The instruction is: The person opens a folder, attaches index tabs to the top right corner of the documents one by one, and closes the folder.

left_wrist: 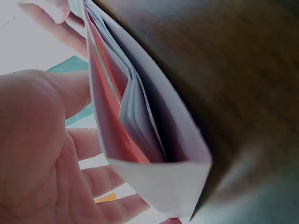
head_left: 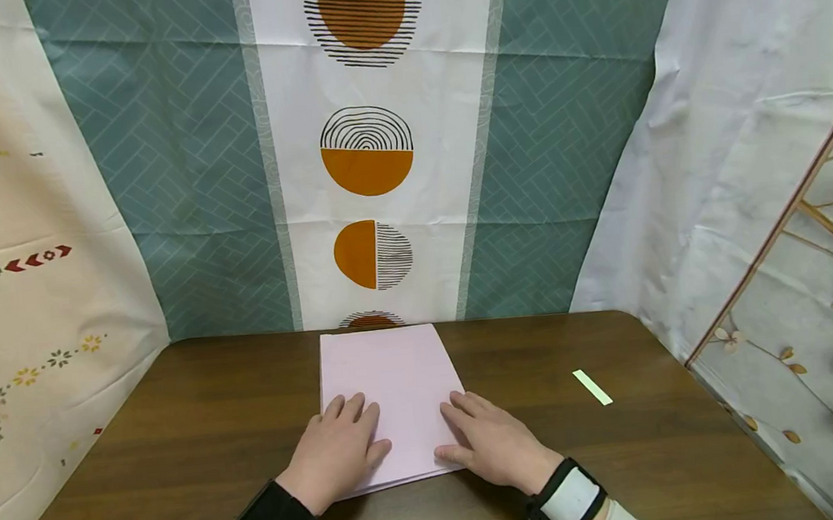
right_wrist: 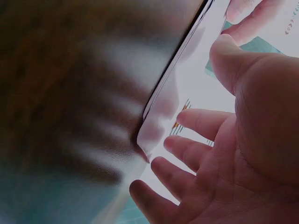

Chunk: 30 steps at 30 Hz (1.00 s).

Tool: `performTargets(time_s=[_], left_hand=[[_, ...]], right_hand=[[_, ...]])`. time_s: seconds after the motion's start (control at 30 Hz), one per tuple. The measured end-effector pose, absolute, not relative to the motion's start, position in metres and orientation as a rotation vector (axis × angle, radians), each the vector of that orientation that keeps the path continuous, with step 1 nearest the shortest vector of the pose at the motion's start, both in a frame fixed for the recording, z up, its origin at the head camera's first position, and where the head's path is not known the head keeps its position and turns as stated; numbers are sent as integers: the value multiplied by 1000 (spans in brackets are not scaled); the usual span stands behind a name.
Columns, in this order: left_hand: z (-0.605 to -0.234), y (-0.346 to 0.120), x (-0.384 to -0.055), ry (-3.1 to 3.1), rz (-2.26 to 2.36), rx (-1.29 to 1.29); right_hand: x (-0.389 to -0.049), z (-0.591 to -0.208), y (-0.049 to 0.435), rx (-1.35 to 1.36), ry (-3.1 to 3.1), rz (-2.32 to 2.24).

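Note:
A pale pink paper folder (head_left: 390,371) lies closed on the brown table. My left hand (head_left: 337,456) rests over its near left part with relaxed fingers. My right hand (head_left: 495,445) lies at the near right edge, fingers extended over the cover. In the left wrist view the folder (left_wrist: 182,189) gapes along its near side, beside a wide spine. Inside sit a coral-red sheet (left_wrist: 105,107) and several pale folded sheets (left_wrist: 133,109). Toward the right side, the right wrist view shows the folder's edges (right_wrist: 168,88) lying close together.
A short pale green strip (head_left: 593,387) lies on the brown table (head_left: 532,366) to the right of the folder. Patterned cloths hang behind the table (head_left: 214,187) and along both its sides.

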<state>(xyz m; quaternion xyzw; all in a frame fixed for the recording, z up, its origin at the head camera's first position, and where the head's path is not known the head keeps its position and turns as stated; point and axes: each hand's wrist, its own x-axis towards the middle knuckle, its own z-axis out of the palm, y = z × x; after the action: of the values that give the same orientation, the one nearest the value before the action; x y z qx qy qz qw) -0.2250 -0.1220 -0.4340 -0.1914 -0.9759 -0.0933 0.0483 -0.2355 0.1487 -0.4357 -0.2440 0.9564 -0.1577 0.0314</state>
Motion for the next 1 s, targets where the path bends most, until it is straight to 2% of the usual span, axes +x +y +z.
performTargets(time_s=[0.53, 1.0], left_hand=[[-437, -121, -229, -2983, -335, -690], [-438, -113, -229, -2928, -241, -686]], right_hand=[[-227, -435, 152, -812, 2956, -436], [-234, -439, 156, -760, 2906, -487]])
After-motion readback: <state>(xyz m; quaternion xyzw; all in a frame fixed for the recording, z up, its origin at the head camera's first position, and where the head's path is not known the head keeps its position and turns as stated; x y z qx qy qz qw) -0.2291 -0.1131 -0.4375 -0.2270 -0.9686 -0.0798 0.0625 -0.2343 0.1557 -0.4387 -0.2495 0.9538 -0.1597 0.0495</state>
